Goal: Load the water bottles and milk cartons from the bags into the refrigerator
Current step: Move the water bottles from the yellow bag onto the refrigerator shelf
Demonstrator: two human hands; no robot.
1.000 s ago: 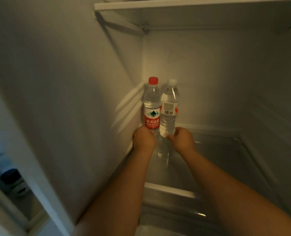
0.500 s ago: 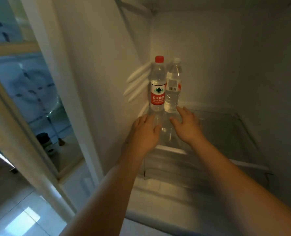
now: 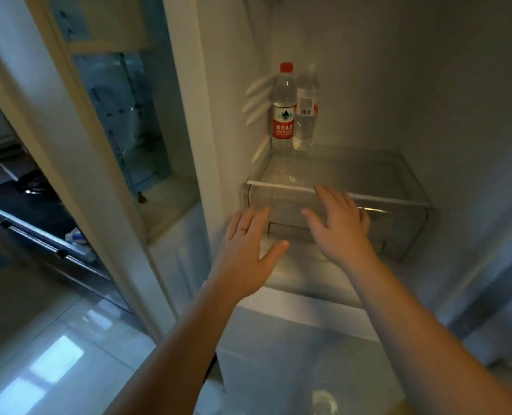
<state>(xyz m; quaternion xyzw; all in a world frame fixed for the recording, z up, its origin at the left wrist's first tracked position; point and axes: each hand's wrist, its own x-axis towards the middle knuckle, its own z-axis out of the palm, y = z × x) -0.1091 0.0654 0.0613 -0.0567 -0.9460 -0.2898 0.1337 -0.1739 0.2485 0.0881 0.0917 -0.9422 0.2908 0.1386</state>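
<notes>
The left hand (image 3: 248, 244) is hovering with fingers spread wide, holding nothing (a ring is showing on one finger). The right hand (image 3: 341, 227) is hanging beside it, equally splayed and empty, before the front edge of the glass shelf (image 3: 368, 197). At the shelf's back left corner two water bottles are standing upright, side by side: the red-capped bottle (image 3: 283, 115), its red label reading 农夫山泉, and the white-capped bottle (image 3: 306, 115), showing a barcode.

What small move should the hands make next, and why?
Probably pull both out of the refrigerator to fetch more: the left hand and right hand are open and empty, and the red-capped bottle and pale-capped bottle stand upright on the glass shelf.
</notes>
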